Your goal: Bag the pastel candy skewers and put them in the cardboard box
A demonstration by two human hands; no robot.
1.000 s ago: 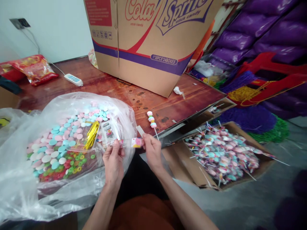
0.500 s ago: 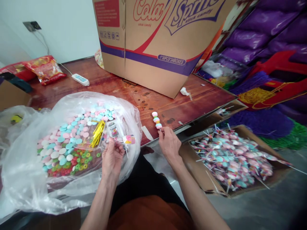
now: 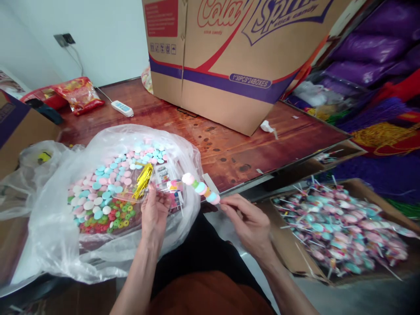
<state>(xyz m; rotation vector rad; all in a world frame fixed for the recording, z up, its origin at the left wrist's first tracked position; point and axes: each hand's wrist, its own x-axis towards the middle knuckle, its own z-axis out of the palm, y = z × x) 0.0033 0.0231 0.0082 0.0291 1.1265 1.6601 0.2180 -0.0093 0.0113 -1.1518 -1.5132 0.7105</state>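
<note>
My right hand (image 3: 249,221) pinches the stick of a candy skewer (image 3: 201,188) threaded with pastel sweets, its tip pointing left towards my other hand. My left hand (image 3: 154,210) is closed on a small clear wrapper bag (image 3: 170,189) with a printed label, held over the edge of a big clear plastic bag (image 3: 59,236). That bag holds several pink, blue and white round candies (image 3: 98,192), ring candies (image 3: 113,218) and a bundle of gold twist ties (image 3: 144,180).
A large Cola/Sprite cardboard carton (image 3: 236,61) stands at the back of the wooden table (image 3: 229,144). A cardboard box of finished wrapped skewers (image 3: 337,227) sits low on the right. A power strip (image 3: 122,108) and red snack bags (image 3: 78,94) lie at back left.
My right hand let go of the wrapper, reached to the table, picked up the candy skewer and brought it back towards my left hand. The camera view shifted left.
</note>
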